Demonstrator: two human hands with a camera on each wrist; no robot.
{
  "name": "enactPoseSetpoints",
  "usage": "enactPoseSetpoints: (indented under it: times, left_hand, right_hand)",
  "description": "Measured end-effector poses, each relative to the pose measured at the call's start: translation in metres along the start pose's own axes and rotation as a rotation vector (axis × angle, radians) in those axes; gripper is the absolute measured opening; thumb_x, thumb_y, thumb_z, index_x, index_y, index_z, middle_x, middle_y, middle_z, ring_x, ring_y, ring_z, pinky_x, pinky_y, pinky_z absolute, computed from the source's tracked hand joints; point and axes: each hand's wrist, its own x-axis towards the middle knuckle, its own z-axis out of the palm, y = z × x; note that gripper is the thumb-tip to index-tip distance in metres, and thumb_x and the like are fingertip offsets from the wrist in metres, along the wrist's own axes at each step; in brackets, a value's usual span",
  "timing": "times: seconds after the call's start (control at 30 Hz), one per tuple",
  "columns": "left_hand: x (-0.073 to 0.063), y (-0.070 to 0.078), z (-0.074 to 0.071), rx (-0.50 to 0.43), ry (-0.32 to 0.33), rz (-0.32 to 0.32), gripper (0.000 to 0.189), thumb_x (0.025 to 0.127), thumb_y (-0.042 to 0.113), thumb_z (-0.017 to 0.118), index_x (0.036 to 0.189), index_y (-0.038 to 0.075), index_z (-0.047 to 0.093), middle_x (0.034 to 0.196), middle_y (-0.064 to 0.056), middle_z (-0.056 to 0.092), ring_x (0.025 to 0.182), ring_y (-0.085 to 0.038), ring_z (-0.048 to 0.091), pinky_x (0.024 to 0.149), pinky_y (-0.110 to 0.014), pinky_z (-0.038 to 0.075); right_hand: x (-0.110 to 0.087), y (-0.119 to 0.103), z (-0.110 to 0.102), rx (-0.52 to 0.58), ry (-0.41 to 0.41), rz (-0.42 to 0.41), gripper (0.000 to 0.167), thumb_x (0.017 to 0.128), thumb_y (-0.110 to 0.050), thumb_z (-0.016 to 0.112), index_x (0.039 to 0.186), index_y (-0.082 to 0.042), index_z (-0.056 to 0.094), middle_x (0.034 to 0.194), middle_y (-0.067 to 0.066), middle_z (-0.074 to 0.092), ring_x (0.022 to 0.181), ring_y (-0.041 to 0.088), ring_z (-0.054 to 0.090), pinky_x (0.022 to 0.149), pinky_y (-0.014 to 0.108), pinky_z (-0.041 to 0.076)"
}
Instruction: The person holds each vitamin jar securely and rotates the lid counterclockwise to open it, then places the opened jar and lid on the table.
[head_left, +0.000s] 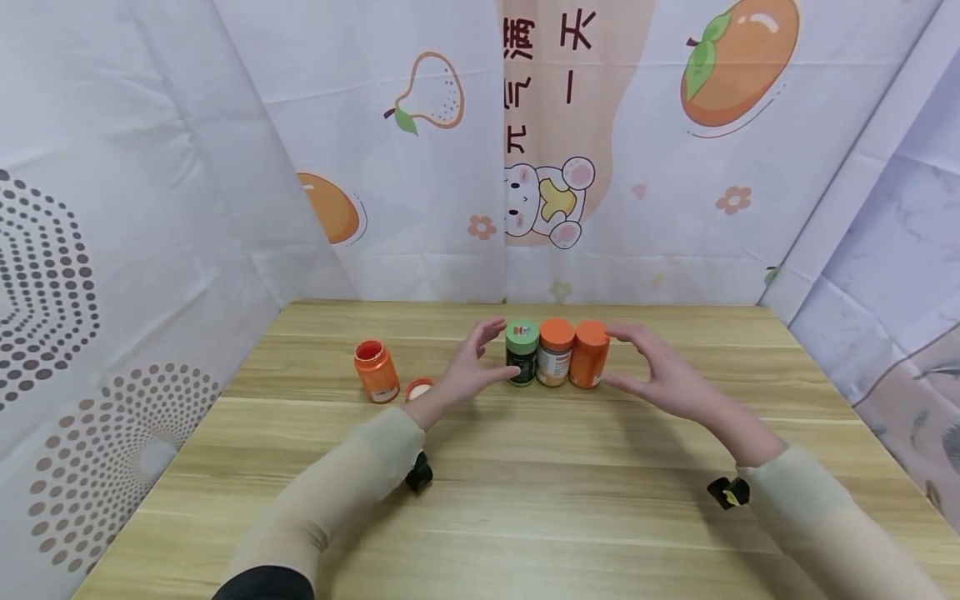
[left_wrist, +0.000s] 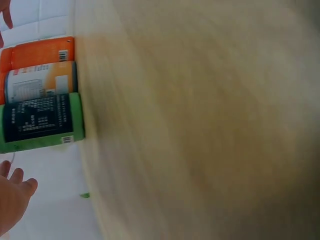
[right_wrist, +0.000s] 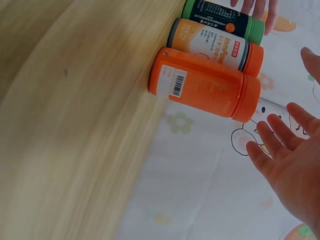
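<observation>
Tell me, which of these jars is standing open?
The lone orange jar, off at the left: its mouth is uncovered. In the row, the green jar, white-labelled jar and other orange jar are all capped.

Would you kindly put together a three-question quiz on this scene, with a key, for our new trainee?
1. Which hand is nearer the green-lidded jar, the left or the right?
2. Fill in the blank: in the row of three, the middle jar has an ____ lid.
3. True or false: the lone orange jar, standing apart from the row, has its lid on.

Key:
1. The left hand.
2. Orange.
3. False; its mouth is open.
</observation>
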Motion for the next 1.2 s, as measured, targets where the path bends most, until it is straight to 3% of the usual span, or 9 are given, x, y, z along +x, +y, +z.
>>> enactPoseSetpoints:
  times: [0.2, 0.37, 0.5, 0.73, 1.2]
  left_hand:
    - [0.008, -0.008, 0.009, -0.098, 0.053, -0.060, 0.077, 0.081, 0.009, 0.080, 0.145, 0.013, 0.038, 0.147, -0.010, 0.042, 0.134, -0.024, 0.039, 0.109, -0.049, 0.029]
    - [0.012, -0.011, 0.018, -0.222, 0.082, -0.102, 0.076, 0.081, 0.003, 0.078, 0.145, 0.007, 0.037, 0.144, -0.014, 0.044, 0.132, -0.029, 0.042, 0.107, -0.046, 0.033]
    - [0.014, -0.013, 0.025, -0.269, 0.100, -0.132, 0.074, 0.082, -0.002, 0.076, 0.144, 0.002, 0.037, 0.141, -0.019, 0.047, 0.130, -0.032, 0.043, 0.107, -0.042, 0.034]
    - [0.013, -0.015, 0.031, -0.276, 0.144, -0.177, 0.068, 0.083, -0.002, 0.074, 0.141, 0.000, 0.039, 0.137, -0.022, 0.049, 0.128, -0.034, 0.044, 0.108, -0.042, 0.033]
    - [0.019, -0.019, 0.039, -0.216, 0.135, -0.242, 0.065, 0.084, 0.000, 0.074, 0.141, 0.004, 0.042, 0.135, -0.019, 0.051, 0.129, -0.033, 0.044, 0.107, -0.045, 0.034]
  right_hand:
    - [-0.005, 0.000, 0.000, 0.009, 0.006, 0.025, 0.061, 0.087, -0.012, 0.074, 0.139, -0.002, 0.045, 0.137, 0.014, 0.047, 0.126, 0.035, 0.042, 0.100, 0.060, 0.033]
    - [-0.006, -0.002, -0.001, 0.014, 0.003, 0.037, 0.058, 0.090, -0.014, 0.071, 0.139, -0.001, 0.044, 0.137, 0.016, 0.046, 0.127, 0.036, 0.042, 0.100, 0.060, 0.033]
    - [-0.006, -0.003, -0.001, 0.014, 0.002, 0.041, 0.057, 0.091, -0.015, 0.070, 0.139, -0.001, 0.043, 0.138, 0.017, 0.046, 0.127, 0.037, 0.042, 0.099, 0.059, 0.034]
    - [-0.006, -0.002, -0.001, 0.017, 0.001, 0.042, 0.057, 0.091, -0.014, 0.070, 0.140, -0.001, 0.043, 0.138, 0.017, 0.046, 0.126, 0.036, 0.043, 0.098, 0.059, 0.034]
    - [-0.005, 0.000, -0.001, 0.021, -0.019, 0.073, 0.058, 0.092, -0.019, 0.069, 0.141, -0.003, 0.042, 0.139, 0.016, 0.045, 0.128, 0.035, 0.041, 0.101, 0.058, 0.033]
